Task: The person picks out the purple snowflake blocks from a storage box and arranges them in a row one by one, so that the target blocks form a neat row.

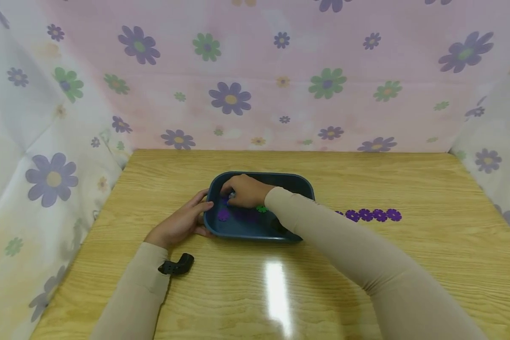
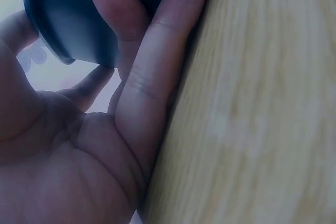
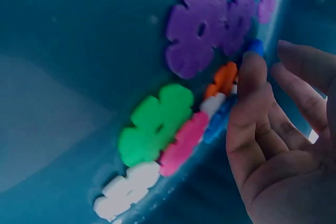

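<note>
A dark blue plastic basin (image 1: 255, 237) stands on the table. My left hand (image 1: 186, 220) holds its left end, thumb over the rim and the other fingers along the outer wall. Inside the basin, my right hand (image 1: 248, 191) reaches down at the left end, thumb and fingers slightly apart. Near its fingertips is a blue flower-shaped piece (image 3: 254, 47); no firm hold shows. Around it lie purple (image 3: 197, 30), green (image 3: 152, 121), pink (image 3: 184, 142), orange (image 3: 224, 78) and white (image 3: 126, 190) flower-shaped pieces. The right forearm covers part of the basin.
A row of purple flower-shaped pieces (image 1: 366, 215) lies on the wooden table (image 1: 221, 293) right of the basin, its left end hidden by my right sleeve. A black device (image 1: 178, 264) sits at my left wrist. Flower-printed cloth (image 1: 263, 75) hangs behind and at both sides.
</note>
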`<state>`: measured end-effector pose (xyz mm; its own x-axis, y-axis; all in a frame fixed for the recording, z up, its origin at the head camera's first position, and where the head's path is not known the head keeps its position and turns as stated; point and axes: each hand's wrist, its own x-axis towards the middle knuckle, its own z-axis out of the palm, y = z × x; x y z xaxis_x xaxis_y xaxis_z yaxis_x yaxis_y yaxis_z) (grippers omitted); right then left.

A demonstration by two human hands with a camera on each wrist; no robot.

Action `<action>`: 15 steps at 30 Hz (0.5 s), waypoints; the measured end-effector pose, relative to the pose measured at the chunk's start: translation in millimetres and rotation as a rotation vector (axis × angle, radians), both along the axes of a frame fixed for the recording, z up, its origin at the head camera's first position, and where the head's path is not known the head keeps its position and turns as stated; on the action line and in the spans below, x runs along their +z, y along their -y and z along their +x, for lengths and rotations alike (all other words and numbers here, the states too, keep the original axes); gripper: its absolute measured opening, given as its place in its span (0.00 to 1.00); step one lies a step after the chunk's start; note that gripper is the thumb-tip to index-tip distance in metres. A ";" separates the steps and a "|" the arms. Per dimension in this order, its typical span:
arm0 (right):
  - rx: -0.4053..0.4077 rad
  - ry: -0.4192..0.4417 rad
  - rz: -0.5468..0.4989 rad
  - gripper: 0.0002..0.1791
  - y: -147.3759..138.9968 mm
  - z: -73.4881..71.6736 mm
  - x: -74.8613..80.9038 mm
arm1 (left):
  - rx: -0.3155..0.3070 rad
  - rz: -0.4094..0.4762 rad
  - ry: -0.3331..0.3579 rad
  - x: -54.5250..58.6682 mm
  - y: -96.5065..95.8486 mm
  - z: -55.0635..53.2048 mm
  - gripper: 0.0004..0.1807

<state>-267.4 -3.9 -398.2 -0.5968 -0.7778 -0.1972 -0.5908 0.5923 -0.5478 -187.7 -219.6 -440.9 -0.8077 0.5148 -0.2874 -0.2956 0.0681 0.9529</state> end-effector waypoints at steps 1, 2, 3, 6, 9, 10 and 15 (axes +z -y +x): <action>0.001 -0.016 0.008 0.18 0.3 0.1 -1.3 | 0.000 -0.002 -0.001 -0.1 -0.5 -0.4 0.31; 0.003 -0.029 0.012 0.18 0.6 0.2 -2.4 | 0.002 -0.004 -0.002 -0.2 -1.0 -0.8 0.30; 0.004 -0.044 0.013 0.18 1.0 0.4 -3.7 | 0.003 -0.006 -0.002 -0.1 -1.3 -1.2 0.30; 0.003 -0.087 0.018 0.18 2.7 0.4 -7.5 | 0.015 -0.010 0.005 -0.6 -1.1 -2.1 0.29; -0.015 -0.112 0.022 0.18 4.7 1.2 -9.9 | 0.012 -0.011 0.004 -1.3 -0.4 -2.7 0.30; -0.022 -0.117 0.025 0.18 5.3 1.6 -10.1 | 0.011 -0.012 0.005 -1.5 -0.3 -2.8 0.30; -0.046 -0.151 0.051 0.16 7.4 4.4 -10.6 | 0.006 -0.013 0.002 -1.5 -0.8 -2.4 0.31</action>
